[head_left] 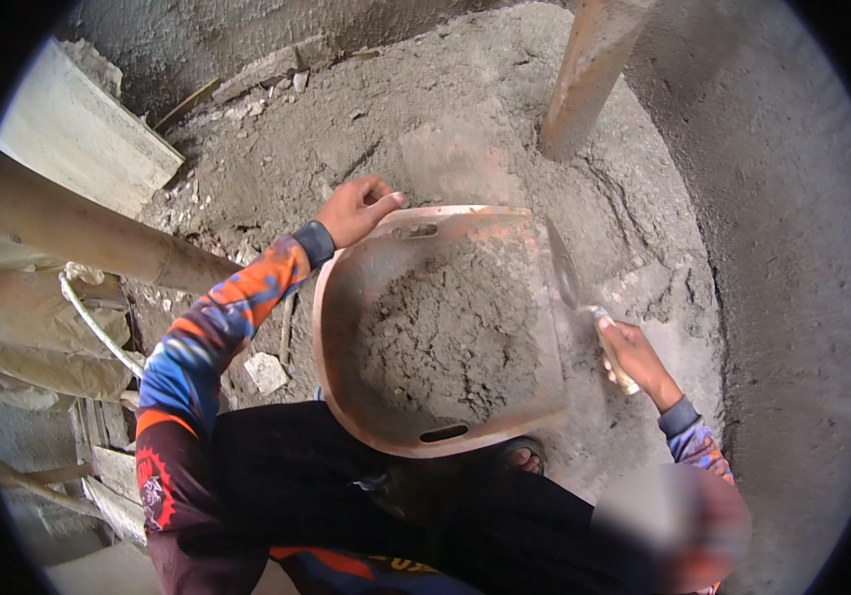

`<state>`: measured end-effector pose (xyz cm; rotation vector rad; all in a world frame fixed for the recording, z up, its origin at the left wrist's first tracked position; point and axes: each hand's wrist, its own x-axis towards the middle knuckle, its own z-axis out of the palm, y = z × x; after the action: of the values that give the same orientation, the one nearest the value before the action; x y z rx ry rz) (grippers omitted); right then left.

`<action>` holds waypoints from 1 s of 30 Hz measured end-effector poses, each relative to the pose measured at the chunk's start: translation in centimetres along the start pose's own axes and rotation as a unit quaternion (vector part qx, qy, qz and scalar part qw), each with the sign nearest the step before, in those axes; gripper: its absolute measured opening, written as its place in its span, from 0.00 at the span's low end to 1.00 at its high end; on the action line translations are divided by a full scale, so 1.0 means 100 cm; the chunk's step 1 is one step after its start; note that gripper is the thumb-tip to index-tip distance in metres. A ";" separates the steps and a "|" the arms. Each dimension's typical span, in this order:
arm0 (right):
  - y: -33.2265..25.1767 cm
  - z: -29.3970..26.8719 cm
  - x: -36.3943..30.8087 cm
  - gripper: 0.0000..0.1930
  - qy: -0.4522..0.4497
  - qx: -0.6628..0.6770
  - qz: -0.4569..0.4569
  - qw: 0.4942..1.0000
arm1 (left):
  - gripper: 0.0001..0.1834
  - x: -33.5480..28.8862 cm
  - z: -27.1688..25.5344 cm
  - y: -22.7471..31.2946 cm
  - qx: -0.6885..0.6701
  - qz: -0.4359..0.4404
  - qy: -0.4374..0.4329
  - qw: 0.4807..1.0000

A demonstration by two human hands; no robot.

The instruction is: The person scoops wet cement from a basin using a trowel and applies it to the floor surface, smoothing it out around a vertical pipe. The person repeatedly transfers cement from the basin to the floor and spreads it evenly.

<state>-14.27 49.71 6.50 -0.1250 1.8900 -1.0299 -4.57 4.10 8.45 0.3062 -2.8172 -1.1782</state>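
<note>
A scoop-shaped tub (334,372) with worn orange edges lies in front of me, holding a heap of wet grey mortar (455,337). My left hand (354,210) is at its far left rim, fingers curled and thumb alongside. The palm side is hidden, so I cannot tell if it grips anything or touches the rim. To the right of the tub, my right hand (633,355) is closed round the pale handle of a trowel (562,266). The trowel's grey blade points away from me, beside the tub's open right edge.
A round post (589,84) rises at the far right; a thick pole (98,218) crosses the left side. Rough walls (792,248) stand right and behind. A pale slab (93,129), stone pieces (266,373) and a sheet-covered pile (34,317) lie left. My sandaled foot (524,457) is by the tub.
</note>
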 end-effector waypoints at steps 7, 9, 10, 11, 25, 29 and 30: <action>0.020 -0.017 -0.004 0.24 0.025 -0.066 -0.027 0.997 | 0.24 -0.031 -0.032 0.157 -0.500 0.079 -0.143 0.850; 0.020 -0.024 -0.011 0.25 0.025 -0.070 -0.038 0.996 | 0.24 -0.043 -0.038 0.194 -0.544 0.136 -0.186 0.807; 0.019 -0.022 -0.011 0.26 0.019 -0.086 -0.046 0.995 | 0.23 -0.056 -0.047 0.215 -0.562 0.156 -0.206 0.786; 0.016 -0.016 -0.005 0.27 0.008 -0.103 -0.054 0.993 | 0.25 -0.069 -0.059 0.224 -0.556 0.202 -0.254 0.765; 0.047 -0.011 -0.034 0.25 0.095 -0.268 -0.122 0.951 | 0.27 -0.101 -0.060 0.340 -0.621 0.246 -0.412 0.620; 0.086 -0.024 -0.053 0.25 0.188 -0.381 -0.033 0.905 | 0.27 -0.099 -0.050 0.337 -0.654 0.233 -0.403 0.596; 0.095 -0.027 -0.056 0.26 0.209 -0.389 -0.027 0.897 | 0.27 -0.100 -0.052 0.340 -0.652 0.230 -0.406 0.597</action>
<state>-10.26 60.12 4.26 -0.4466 2.6224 -0.2765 0.66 25.89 36.41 -1.1938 -1.2116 -3.1044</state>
